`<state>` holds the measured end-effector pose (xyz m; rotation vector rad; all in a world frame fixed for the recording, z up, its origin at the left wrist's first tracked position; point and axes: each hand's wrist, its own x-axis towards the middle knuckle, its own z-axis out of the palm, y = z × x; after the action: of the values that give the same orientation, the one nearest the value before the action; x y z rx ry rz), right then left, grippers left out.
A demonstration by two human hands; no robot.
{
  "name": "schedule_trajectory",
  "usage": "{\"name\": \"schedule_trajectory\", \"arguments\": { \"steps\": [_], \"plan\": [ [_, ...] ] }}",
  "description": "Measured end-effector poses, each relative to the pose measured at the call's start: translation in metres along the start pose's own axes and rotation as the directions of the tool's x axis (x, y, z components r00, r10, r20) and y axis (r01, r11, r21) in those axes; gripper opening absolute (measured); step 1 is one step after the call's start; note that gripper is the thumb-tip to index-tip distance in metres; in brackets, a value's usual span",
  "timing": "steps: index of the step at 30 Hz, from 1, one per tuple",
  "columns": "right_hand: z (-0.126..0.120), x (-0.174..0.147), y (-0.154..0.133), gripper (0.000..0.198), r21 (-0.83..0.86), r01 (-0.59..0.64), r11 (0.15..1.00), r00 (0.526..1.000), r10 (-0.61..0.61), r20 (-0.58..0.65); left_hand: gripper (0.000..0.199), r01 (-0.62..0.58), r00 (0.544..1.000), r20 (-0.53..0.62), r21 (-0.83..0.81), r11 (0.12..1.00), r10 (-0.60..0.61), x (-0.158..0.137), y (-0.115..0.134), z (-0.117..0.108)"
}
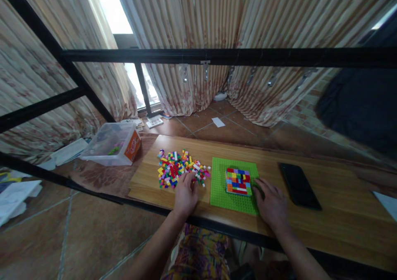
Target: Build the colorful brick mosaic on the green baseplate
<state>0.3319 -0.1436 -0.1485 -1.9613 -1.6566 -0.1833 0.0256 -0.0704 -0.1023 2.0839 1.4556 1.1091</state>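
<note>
My left hand (186,194) is over the near right side of a pile of small coloured toy bricks (175,168). Its fingers are bent, with thumb and forefinger slightly apart, and I make out no brick between them. On a green studded baseplate (218,197) sits a low block of built bricks (238,181), its top a mix of red, blue, yellow, orange and white. My right hand (272,203) lies at the baseplate's right edge, thumb and fingers loosely curved and apart, close to the built block. Nothing shows in its grasp.
A black phone (299,185) lies on the wooden table (344,205) right of my right hand. A clear plastic box (108,147) with an orange label stands left of the table. Black metal rails (229,56) cross in front of the curtains. Papers lie on the tiled floor.
</note>
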Motion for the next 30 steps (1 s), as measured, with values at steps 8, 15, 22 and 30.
{"name": "schedule_trajectory", "arguments": {
  "steps": [8, 15, 22, 30],
  "plan": [
    [-0.001, -0.001, -0.001, 0.035, 0.051, -0.007, 0.999, 1.000, 0.008, -0.017, 0.033, -0.242, 0.956, 0.237, 0.307, 0.920, 0.173, 0.063, -0.013, -0.003],
    [-0.005, 0.001, -0.010, 0.033, 0.048, -0.036, 0.998, 0.999, 0.037, -0.029, 0.028, -0.358, 0.901, 0.353, 0.284, 0.890, 0.251, 0.072, -0.022, -0.004],
    [-0.008, 0.003, -0.015, 0.031, 0.067, -0.066, 0.996, 0.997, 0.069, -0.032, 0.015, -0.214, 0.963, 0.212, 0.230, 0.949, 0.166, 0.054, 0.003, -0.012],
    [-0.008, 0.004, -0.017, 0.029, 0.101, -0.077, 0.992, 0.995, 0.083, -0.051, 0.017, -0.198, 0.929, 0.295, -0.117, 0.973, 0.224, 0.034, 0.050, 0.019]
  ]
}}
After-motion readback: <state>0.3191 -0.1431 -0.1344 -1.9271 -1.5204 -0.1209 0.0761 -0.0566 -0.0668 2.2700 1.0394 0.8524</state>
